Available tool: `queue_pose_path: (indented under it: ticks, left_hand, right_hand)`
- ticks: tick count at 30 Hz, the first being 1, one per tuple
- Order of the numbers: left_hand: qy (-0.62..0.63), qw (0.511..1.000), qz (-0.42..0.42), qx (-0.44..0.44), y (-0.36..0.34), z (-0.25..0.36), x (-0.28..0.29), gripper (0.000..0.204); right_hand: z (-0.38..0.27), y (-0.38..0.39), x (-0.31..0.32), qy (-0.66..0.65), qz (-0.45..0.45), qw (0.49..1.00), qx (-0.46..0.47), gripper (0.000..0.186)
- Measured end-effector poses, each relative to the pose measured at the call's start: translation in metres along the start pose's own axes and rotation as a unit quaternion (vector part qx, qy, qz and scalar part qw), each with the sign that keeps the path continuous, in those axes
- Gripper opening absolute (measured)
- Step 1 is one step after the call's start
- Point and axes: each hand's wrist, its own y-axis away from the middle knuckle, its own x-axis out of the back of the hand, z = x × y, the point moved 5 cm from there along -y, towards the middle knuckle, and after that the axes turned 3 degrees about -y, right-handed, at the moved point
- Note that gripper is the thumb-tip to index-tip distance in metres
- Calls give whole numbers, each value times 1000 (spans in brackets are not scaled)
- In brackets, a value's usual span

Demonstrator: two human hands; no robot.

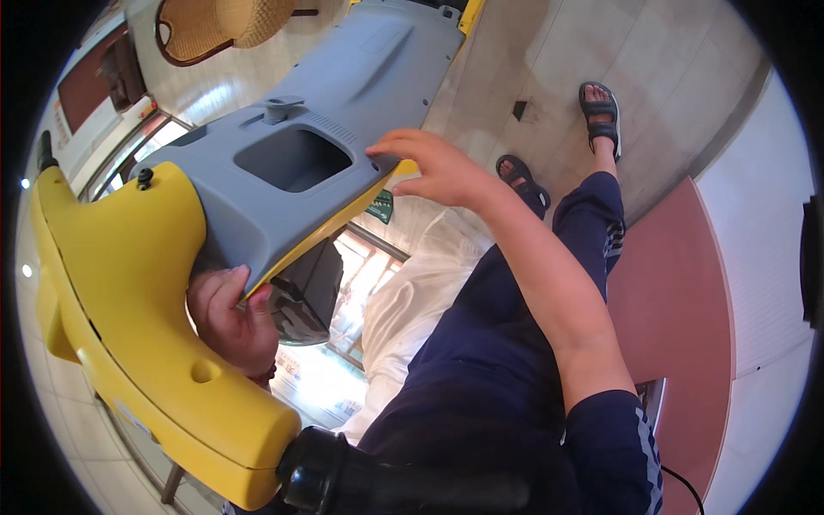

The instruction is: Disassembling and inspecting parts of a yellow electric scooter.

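A scooter body with a grey inner panel (249, 210) and yellow trim along its edge stretches out before me. My left hand (232, 318) is closed on the panel's near lower corner, thumb and fingers on either side of the edge; the yellow handlebar cover (163, 318) hides part of the wrist. Farther along the same edge, my right hand (433, 167) holds the panel, with its fingers on the top face and the thumb below. Between the hands lies an open storage pocket (296, 161). A dark box-shaped part (309, 292) shows beneath the panel.
A black handlebar grip (322, 472) sticks out close to my body. White sheeting (412, 292) hangs beside my leg. My sandalled feet (601, 112) are on the plank floor (669, 77). A wicker chair (232, 26) is at the far left; a pink board (678, 326) stands at the right.
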Motion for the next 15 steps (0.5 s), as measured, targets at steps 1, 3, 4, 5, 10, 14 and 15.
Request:
queue_pose_path:
  ticks: [1, 3, 4, 5, 10, 14, 15]
  left_hand:
    - [-18, 1000, -8, 6, 0, 0, 7, 26]
    - [5, 1000, 3, 9, 1, -1, -5, 25]
    - [16, 1000, 14, 14, 3, -2, -9, 25]
    - [36, 999, 21, 28, 6, -5, -14, 26]
    - [22, 999, 10, 25, 0, 0, -7, 25]
    - [8, 999, -9, 44, -3, 3, -7, 27]
    - [2, 998, -17, 58, -5, 4, -9, 27]
  right_hand:
    - [-2, -3, -8, -7, -2, 1000, 3, 52]
    - [7, 4, -9, -26, 11, 1000, 4, 51]
    - [11, 7, -9, -21, 14, 1000, -2, 51]
    - [14, 10, -7, -12, 32, 999, -2, 50]
    - [59, 17, -12, -59, 109, 989, -82, 45]
    - [129, 43, -3, -63, 191, 938, -281, 35]
    - [137, 47, -5, -112, 190, 921, -320, 34]
